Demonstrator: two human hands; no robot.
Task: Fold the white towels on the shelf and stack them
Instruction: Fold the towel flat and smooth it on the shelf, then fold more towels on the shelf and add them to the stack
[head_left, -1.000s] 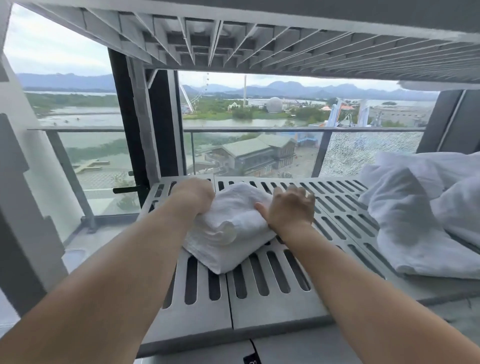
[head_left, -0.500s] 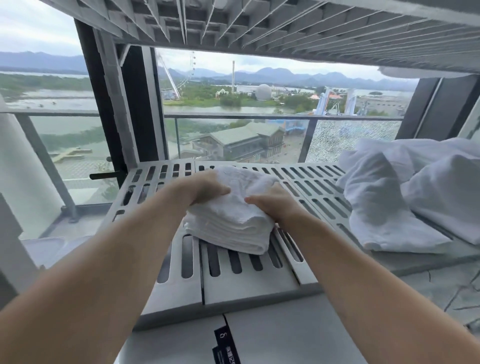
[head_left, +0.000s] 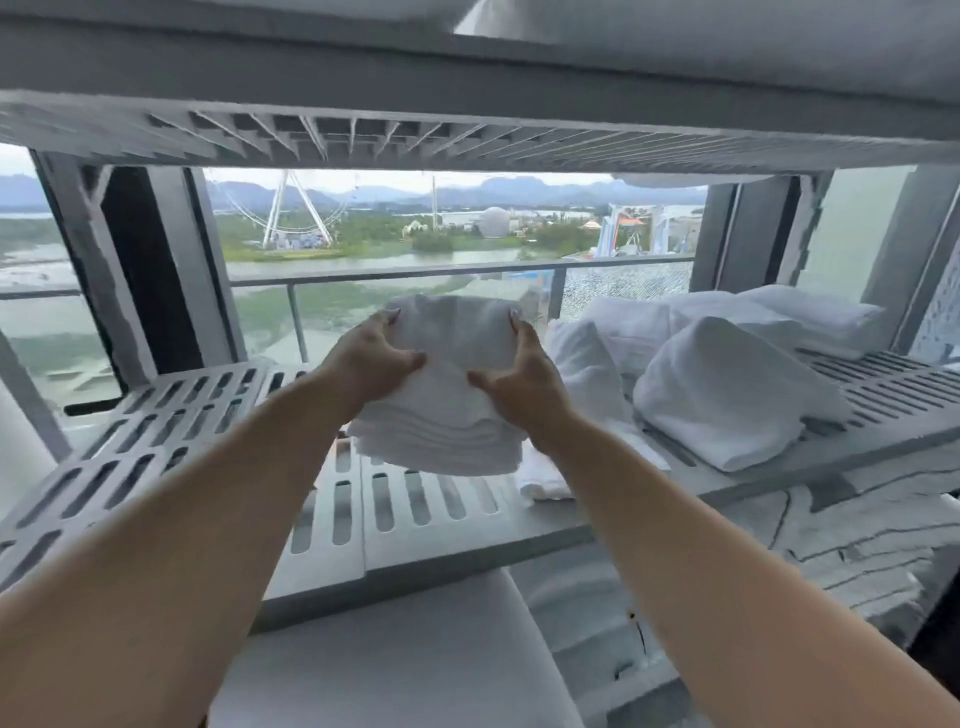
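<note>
A folded white towel (head_left: 447, 415) is lifted off the grey slotted shelf (head_left: 171, 431), its layered edge facing me. My left hand (head_left: 371, 358) grips its left side and my right hand (head_left: 524, 379) grips its right side, thumbs on top. Loose unfolded white towels (head_left: 722, 384) lie heaped on the right half of the same shelf. A small white towel corner (head_left: 543, 480) pokes out on the shelf just below my right wrist.
Another slotted shelf (head_left: 467, 140) hangs close overhead. Below the working shelf, on the right, folded white towels (head_left: 852, 551) are stacked. Behind the shelf are a glass balcony railing (head_left: 415, 273) and dark window frames (head_left: 140, 270).
Both hands have raised the folded towel off the shelf and carried it up and slightly right. The view has shifted, showing more of the towel heap and the lower stack.
</note>
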